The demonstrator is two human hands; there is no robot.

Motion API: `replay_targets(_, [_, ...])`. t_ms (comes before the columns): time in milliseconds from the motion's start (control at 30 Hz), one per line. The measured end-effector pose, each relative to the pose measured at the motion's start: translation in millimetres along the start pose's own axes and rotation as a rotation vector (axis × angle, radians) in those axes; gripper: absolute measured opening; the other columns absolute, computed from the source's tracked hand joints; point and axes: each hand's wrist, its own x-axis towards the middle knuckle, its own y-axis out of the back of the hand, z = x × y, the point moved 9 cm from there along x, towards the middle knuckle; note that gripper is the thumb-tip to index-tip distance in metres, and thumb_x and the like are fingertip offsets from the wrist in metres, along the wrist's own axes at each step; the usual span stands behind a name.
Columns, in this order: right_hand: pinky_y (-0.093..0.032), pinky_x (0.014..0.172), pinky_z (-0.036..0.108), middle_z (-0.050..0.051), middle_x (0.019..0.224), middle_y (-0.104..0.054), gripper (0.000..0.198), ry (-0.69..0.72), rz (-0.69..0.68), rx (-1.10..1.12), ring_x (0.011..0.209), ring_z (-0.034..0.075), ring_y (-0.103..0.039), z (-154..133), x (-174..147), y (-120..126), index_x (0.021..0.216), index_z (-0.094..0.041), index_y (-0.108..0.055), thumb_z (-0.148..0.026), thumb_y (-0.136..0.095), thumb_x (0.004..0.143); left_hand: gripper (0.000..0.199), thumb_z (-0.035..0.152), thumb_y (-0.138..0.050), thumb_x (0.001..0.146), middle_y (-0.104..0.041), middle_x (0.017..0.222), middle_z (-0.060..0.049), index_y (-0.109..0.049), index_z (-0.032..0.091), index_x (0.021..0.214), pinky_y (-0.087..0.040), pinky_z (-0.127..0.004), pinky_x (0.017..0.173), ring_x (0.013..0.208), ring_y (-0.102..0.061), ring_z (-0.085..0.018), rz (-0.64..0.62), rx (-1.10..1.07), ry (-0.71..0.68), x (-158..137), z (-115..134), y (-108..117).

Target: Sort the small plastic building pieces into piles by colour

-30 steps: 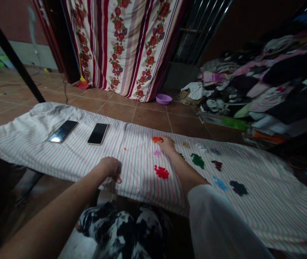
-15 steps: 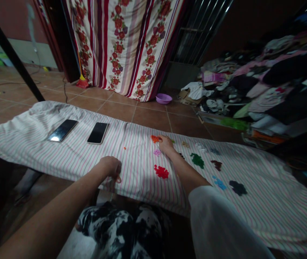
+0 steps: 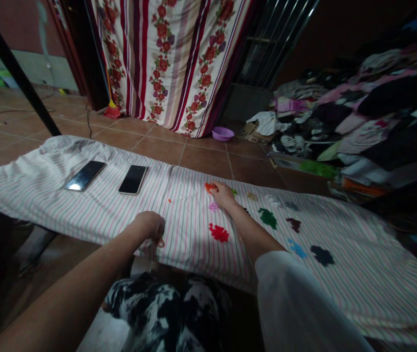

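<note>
A desk draped in a striped cloth runs across the view, with a flowered curtain hanging beyond it and a heap of clothes to the right. A purple basin sits on the floor near the curtain. The right hand reaches over the desk, fingertips at the orange pile; whether its grip is clamped on a piece cannot be told. The left hand is loosely curled near the front edge, its grip turned so that I cannot tell whether the fingertips meet. Two phones lie at the left, one dark phone and one pale-edged phone. Small piles follow: navy, red, green, light blue, then pink just below the orange one. Smallest is a lone orange piece, well apart from its pile.
</note>
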Motion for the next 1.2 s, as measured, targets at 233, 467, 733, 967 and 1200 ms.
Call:
replay_targets(233, [-0.045,0.079,0.025,0.009,0.101,-0.067,0.047,-0.019,-0.041,-0.025,0.087,0.017,-0.061,2.5,-5.6,1.2,0.118,-0.014,-0.061,-0.023,-0.065,0.072,0.045,0.05,-0.076,0.057,-0.069,0.103,-0.008,-0.07,0.024,0.094,-0.049,-0.034,0.082,0.096,-0.063,-0.026,0.021,-0.015,-0.01,1.1,-2.1,-0.8])
replay_targets(467, [-0.043,0.089,0.028,0.01,0.105,-0.066,0.036,0.006,0.044,-0.046,0.095,0.019,-0.059,-8.3,-7.4,11.2,0.111,-0.014,-0.066,-0.018,-0.06,0.075,0.037,0.044,-0.075,0.06,-0.071,0.09,-0.009,-0.073,0.022,0.089,-0.05,-0.035,0.079,0.088,-0.064,-0.025,-0.027,0.005,-0.018,-0.2,2.3,-0.9])
replay_targets(733, [-0.044,0.089,0.029,0.007,0.104,-0.066,0.031,0.334,-0.024,0.094,0.095,0.017,-0.059,-93.1,-25.2,-1.3,0.104,-0.018,-0.069,-0.01,-0.048,0.082,0.033,0.046,-0.073,0.063,-0.071,0.093,-0.008,-0.072,0.022,0.087,-0.049,-0.032,0.078,0.09,-0.064,-0.024,0.055,-0.002,-0.036,-10.9,3.0,1.0])
replay_targets(967, [-0.042,0.09,0.025,0.007,0.108,-0.065,0.029,0.506,-0.225,0.103,0.101,0.015,-0.058,-178.4,-43.8,-42.1,0.108,-0.017,-0.067,-0.013,-0.048,0.087,0.035,0.045,-0.073,0.064,-0.07,0.087,-0.009,-0.072,0.022,0.09,-0.051,-0.029,0.067,0.074,-0.065,-0.021,0.084,-0.11,0.047,-25.7,-0.4,3.9])
replay_targets(1200, [-0.042,0.082,0.023,0.007,0.102,-0.064,0.022,0.499,-0.305,-0.024,0.095,0.015,-0.058,-181.3,-58.8,-54.0,0.097,-0.018,-0.068,-0.015,-0.049,0.088,0.034,0.042,-0.074,0.062,-0.071,0.093,-0.011,-0.073,0.021,0.089,-0.052,-0.033,0.074,0.083,-0.065,-0.024,0.075,-0.071,0.035,-24.1,3.0,7.7])
